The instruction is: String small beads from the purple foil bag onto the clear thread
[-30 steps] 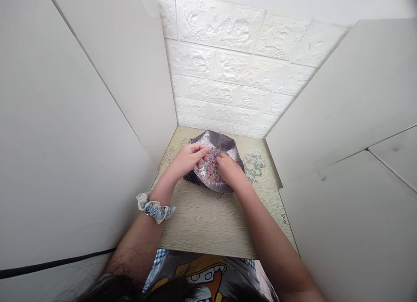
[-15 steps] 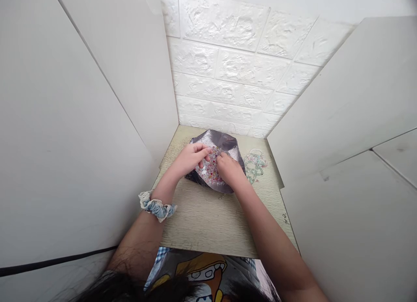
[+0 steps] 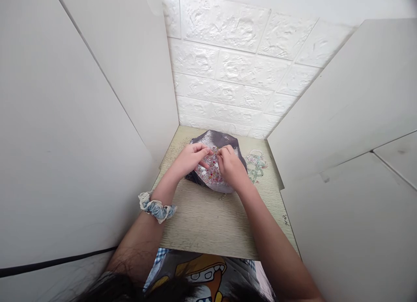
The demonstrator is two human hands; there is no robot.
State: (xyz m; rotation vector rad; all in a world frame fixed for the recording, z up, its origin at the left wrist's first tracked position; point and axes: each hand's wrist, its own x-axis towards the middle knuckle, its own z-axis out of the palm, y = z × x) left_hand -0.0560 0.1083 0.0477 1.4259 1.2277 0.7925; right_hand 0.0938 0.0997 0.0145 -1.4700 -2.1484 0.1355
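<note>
White brick-patterned wall [image 3: 224,63] stands behind the pale wooden tabletop [image 3: 205,226] where I work. Near its back lie loose beads [image 3: 213,175], pink, red, yellow and clear, heaped on a dark bag [image 3: 224,139] with a silvery inside. Over the beads, my left hand [image 3: 190,158] comes in from the left, thumb and forefinger close together, the other fingers loosely bent. My right hand [image 3: 232,166] faces it from the other side, fingers curled in and fingertips drawn together, a small gap between the two hands. Whether either one pinches a bead or a thread I cannot tell; it is too small to see. Just right of the bag lie strands of green and pale beads [image 3: 256,167], and a little chain-like piece [image 3: 222,197] sits by its front edge. Farther out, small shiny bits [image 3: 285,219] rest near the tabletop's right edge. A blue, lace-edged scrunchie [image 3: 157,208] circles my left wrist.
</note>
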